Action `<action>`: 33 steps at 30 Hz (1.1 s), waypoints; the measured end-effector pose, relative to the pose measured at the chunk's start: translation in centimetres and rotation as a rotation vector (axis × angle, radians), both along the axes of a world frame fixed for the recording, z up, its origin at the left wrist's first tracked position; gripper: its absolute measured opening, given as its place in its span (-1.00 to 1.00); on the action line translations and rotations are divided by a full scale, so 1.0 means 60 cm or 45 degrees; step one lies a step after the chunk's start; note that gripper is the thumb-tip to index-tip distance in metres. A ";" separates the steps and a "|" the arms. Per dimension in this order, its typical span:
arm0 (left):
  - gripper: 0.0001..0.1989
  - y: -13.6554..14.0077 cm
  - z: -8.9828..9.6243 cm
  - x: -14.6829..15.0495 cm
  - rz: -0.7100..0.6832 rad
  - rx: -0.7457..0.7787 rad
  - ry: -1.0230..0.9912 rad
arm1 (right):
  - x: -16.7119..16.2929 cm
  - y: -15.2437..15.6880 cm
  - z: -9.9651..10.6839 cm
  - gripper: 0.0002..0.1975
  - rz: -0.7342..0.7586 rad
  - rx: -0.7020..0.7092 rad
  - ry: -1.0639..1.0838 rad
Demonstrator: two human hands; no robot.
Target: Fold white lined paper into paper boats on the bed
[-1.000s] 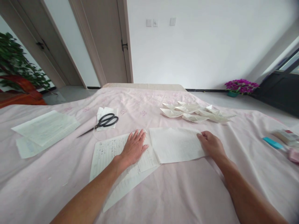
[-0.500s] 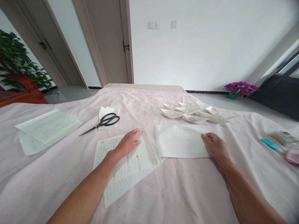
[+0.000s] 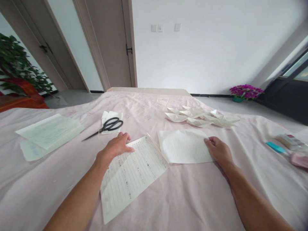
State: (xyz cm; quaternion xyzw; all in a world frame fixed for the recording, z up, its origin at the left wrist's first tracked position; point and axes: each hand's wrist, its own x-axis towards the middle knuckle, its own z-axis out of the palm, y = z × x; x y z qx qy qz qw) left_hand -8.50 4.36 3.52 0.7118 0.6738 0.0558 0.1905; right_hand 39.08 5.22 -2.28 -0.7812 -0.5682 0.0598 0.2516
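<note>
My left hand (image 3: 117,146) rests at the upper left corner of a lined sheet (image 3: 141,168) with dark handwriting. Its thumb lies on the paper and is spread from the fingers, which reach past the top edge. My right hand (image 3: 219,149) pinches the right edge of a blank-looking whitish sheet of paper (image 3: 184,146), thumb on top and the other fingers partly hidden. That sheet lies nearly flat, its lower left corner meeting the lined sheet. Beyond the left hand are black-handled scissors (image 3: 112,124) on a small folded white paper (image 3: 104,116).
Several folded pale paper pieces (image 3: 199,117) sit behind the whitish sheet. Two more sheets (image 3: 49,131) lie at the left on the pink cloth (image 3: 180,199). At the right edge are a blue object (image 3: 275,147), a clear-wrapped pack (image 3: 290,141) and a pink object (image 3: 299,159).
My left hand has shifted left from the middle of the written sheets to their upper left corner. The overlapping written sheets now show as one, lower edge nearer me. My right hand keeps its pinch.
</note>
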 end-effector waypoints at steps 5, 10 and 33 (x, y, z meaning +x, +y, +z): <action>-0.71 0.005 -0.004 0.006 -0.093 -0.189 -0.194 | 0.001 0.000 0.000 -0.60 0.003 -0.022 -0.008; -0.73 0.024 -0.018 -0.023 -0.095 -0.129 -0.369 | -0.004 -0.003 0.007 -0.61 -0.004 -0.003 0.027; -0.58 -0.011 -0.045 0.100 -0.300 0.679 -0.157 | -0.010 -0.006 0.011 -0.63 0.012 0.000 0.032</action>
